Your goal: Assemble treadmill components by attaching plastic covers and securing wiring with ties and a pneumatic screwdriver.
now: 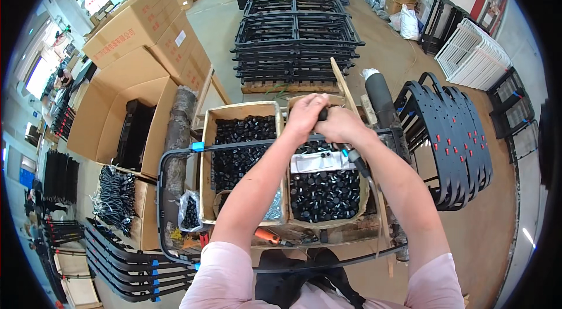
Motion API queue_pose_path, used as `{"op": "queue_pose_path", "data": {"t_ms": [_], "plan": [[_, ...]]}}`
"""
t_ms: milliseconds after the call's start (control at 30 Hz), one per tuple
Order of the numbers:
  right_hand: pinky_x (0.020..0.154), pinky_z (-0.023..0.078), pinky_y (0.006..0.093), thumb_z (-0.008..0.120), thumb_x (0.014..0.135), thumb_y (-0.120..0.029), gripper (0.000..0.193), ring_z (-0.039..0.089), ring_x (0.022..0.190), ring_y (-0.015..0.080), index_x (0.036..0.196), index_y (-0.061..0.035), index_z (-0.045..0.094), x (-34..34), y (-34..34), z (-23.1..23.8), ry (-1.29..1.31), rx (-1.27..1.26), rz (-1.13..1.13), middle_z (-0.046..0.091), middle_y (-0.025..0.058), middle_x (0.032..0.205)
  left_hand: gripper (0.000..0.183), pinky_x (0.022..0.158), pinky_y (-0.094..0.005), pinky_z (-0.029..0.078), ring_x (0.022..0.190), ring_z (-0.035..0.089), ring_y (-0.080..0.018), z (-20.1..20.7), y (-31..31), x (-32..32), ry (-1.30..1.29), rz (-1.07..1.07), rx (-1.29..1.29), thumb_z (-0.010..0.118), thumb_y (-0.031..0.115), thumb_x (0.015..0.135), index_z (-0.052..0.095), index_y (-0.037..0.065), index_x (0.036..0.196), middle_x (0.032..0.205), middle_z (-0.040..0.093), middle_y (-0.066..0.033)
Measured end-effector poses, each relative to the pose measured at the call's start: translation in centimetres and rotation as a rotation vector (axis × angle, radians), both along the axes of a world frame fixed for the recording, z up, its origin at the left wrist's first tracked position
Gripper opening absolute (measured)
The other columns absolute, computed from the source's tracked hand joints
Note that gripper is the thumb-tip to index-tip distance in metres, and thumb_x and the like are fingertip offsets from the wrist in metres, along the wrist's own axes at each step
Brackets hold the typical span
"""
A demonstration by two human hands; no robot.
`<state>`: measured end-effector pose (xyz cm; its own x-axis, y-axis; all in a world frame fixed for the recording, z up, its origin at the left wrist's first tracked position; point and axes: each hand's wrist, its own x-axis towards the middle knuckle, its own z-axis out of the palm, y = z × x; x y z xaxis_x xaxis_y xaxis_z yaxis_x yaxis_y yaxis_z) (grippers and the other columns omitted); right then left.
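A black tubular frame (246,144) with blue clips lies across the bench in front of me. Both hands meet above its far rail. My right hand (341,126) is closed around a dark hand tool (356,160), whose hose end points back toward me. Close beside it, my left hand (305,114) is closed, and a dark rounded end (323,113) shows between the hands. My fingers hide what the left hand grips. Beneath the hands stands a box of black knobs (325,195) with a white strip (323,161) across it.
Left of that, a wooden box (204,192) holds small black parts. An orange-handled tool (268,235) lies at the bench's near edge. Cartons (96,113) stand left, stacked black frames (295,45) ahead, and black panels with red pieces (453,139) right. Two people stand far back.
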<state>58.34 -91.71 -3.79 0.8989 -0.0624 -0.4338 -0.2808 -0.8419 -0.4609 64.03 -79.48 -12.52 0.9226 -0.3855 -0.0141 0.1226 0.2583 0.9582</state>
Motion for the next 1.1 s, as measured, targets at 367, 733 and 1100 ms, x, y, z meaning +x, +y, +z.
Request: {"op": "queue_pose_path", "data": {"t_ms": [367,733,1100], "plan": [[0.072,0.058,0.0384,0.066,0.084,-0.039,0.036,0.075,0.072,0.024,0.085,-0.0045,0.077,2.8,10.4,-2.8,-0.039,-0.167,-0.009,0.076,0.008,0.074,0.025,0.078,-0.029,0.049,0.085,0.058,-0.01,-1.9,9.8,1.9,0.033,0.015,-0.059,0.064,0.027,0.103,0.072,0.004,0.097,0.09,0.067,0.0001],[0.086,0.058,0.0428,0.065,0.081,-0.035,0.038,0.076,0.093,0.0306,0.091,-0.0021,0.08,3.2,11.1,-2.1,0.057,-0.122,-0.053,0.079,0.0142,0.086,0.026,0.079,-0.0291,0.05,0.086,0.059,-0.0101,-2.8,9.8,2.8,0.072,-0.025,-0.085,0.065,0.029,0.104,0.071,0.004,0.098,0.093,0.068,-0.0007],[0.089,0.058,0.0428,0.062,0.084,-0.042,0.049,0.077,0.097,0.0334,0.104,-0.0003,0.079,3.2,11.7,-1.7,0.09,-0.113,0.021,0.079,0.0191,0.09,0.023,0.086,-0.0289,0.049,0.093,0.059,-0.0106,-4.0,10.3,2.3,0.107,0.033,-0.098,0.065,0.027,0.105,0.071,0.004,0.102,0.098,0.068,-0.0007]]}}
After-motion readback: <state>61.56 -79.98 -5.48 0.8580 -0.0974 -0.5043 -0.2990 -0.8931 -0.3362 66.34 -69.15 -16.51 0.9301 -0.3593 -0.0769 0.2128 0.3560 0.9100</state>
